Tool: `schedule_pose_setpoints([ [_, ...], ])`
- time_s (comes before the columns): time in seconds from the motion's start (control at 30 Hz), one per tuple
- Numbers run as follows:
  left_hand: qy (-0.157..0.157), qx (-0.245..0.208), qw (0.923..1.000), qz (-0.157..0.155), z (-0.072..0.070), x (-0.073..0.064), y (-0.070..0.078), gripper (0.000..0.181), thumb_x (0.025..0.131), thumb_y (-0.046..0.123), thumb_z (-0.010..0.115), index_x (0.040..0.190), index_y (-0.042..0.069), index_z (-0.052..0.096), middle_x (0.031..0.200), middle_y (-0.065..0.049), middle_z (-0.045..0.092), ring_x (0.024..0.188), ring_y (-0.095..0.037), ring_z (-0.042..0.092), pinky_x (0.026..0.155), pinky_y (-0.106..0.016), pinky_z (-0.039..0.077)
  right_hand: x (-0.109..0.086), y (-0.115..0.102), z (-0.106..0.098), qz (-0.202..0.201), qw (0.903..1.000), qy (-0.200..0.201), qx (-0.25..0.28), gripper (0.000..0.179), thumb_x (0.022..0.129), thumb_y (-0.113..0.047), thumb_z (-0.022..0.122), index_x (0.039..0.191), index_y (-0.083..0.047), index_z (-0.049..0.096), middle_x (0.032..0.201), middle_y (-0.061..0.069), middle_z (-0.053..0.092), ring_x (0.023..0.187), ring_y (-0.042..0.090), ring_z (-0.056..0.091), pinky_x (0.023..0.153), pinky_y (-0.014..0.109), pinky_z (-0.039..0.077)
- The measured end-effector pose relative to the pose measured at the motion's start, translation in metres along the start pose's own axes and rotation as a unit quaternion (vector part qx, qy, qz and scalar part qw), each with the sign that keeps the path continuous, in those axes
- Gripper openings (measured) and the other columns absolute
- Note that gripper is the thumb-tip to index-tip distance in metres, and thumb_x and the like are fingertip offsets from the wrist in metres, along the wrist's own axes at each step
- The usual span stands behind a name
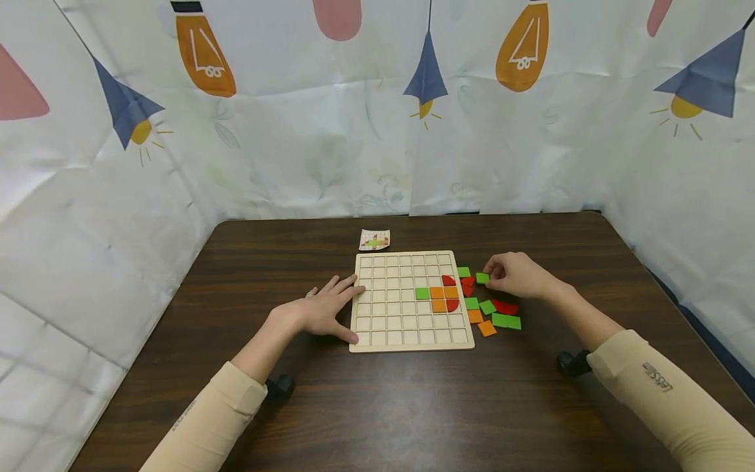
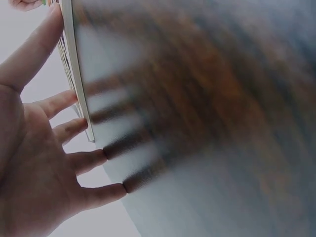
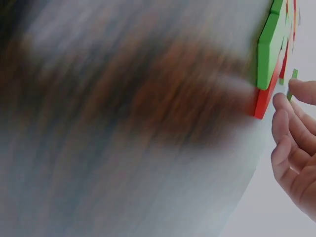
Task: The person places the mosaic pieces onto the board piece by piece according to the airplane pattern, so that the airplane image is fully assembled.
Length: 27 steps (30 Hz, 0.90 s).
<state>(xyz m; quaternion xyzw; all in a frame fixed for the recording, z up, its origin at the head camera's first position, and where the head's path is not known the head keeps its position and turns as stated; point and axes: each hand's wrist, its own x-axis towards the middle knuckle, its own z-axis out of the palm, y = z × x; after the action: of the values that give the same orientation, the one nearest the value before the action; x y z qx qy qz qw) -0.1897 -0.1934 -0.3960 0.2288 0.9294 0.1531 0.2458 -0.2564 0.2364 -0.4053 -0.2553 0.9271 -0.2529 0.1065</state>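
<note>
A pale wooden grid board (image 1: 383, 323) lies on the dark table. On its right side sit one green square (image 1: 422, 294), several orange squares (image 1: 438, 306) and two red rounded pieces (image 1: 452, 305). My left hand (image 1: 318, 313) is spread at the board's left edge, thumb and some fingertips touching it; the left wrist view shows the other fingertips on the table. To the right of the board, my right hand (image 1: 522, 275) pinches a small green square tile (image 1: 482, 278) between thumb and fingers. The right wrist view also shows this green tile (image 3: 295, 74) at the fingertips.
Loose pieces lie along the board's right edge: green squares (image 1: 487, 307), a longer green piece (image 1: 506, 321), orange squares (image 1: 487, 328) and red pieces (image 1: 504, 307). A small pattern card (image 1: 374, 240) lies behind the board. A printed curtain (image 1: 330, 164) hangs behind the table.
</note>
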Motion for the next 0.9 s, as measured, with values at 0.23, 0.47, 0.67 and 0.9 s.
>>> schedule_pose_setpoints([
  [0.23, 0.005, -0.002, 1.0, 0.001, 0.001, 0.0, -0.001, 0.105, 0.085, 0.053, 0.081, 0.165, 0.014, 0.024, 0.172, -0.012, 0.003, 0.155, -0.042, 0.0, 0.113, -0.075, 0.01, 0.002, -0.013, 0.006, -0.015, 0.9997, 0.015, 0.013, 0.022, 0.095, -0.005, 0.072, 0.114, 0.004, 0.069, 0.095, 0.005, 0.071, 0.088, 0.022, 0.066, 0.079, 0.043, 0.058],
  [0.47, 0.006, -0.011, 0.9999, -0.001, 0.001, 0.0, 0.0, 0.105, 0.085, 0.051, 0.082, 0.163, 0.011, 0.025, 0.172, -0.013, 0.002, 0.155, -0.043, -0.001, 0.113, -0.075, 0.009, 0.006, -0.027, 0.017, -0.037, 0.9988, 0.01, 0.031, 0.024, 0.094, -0.006, 0.073, 0.116, 0.003, 0.069, 0.096, 0.005, 0.071, 0.089, 0.021, 0.067, 0.08, 0.041, 0.058],
  [0.67, 0.003, -0.017, 0.9998, -0.006, 0.001, 0.0, 0.001, 0.105, 0.084, 0.049, 0.084, 0.162, 0.009, 0.027, 0.172, -0.013, 0.001, 0.155, -0.042, -0.002, 0.114, -0.073, 0.009, 0.011, -0.039, 0.023, -0.047, 0.9981, 0.006, 0.04, 0.023, 0.092, -0.008, 0.077, 0.113, -0.001, 0.072, 0.091, 0.0, 0.071, 0.083, 0.017, 0.065, 0.075, 0.035, 0.057],
  [0.9, 0.005, -0.012, 0.9999, 0.003, -0.001, 0.001, 0.0, 0.108, 0.081, 0.05, 0.087, 0.161, 0.009, 0.027, 0.171, -0.014, 0.002, 0.155, -0.042, -0.002, 0.115, -0.072, 0.011, 0.015, -0.052, 0.028, -0.061, 0.9968, -0.009, 0.05, 0.022, 0.091, -0.009, 0.079, 0.111, -0.001, 0.072, 0.09, -0.002, 0.072, 0.082, 0.014, 0.067, 0.073, 0.032, 0.058],
])
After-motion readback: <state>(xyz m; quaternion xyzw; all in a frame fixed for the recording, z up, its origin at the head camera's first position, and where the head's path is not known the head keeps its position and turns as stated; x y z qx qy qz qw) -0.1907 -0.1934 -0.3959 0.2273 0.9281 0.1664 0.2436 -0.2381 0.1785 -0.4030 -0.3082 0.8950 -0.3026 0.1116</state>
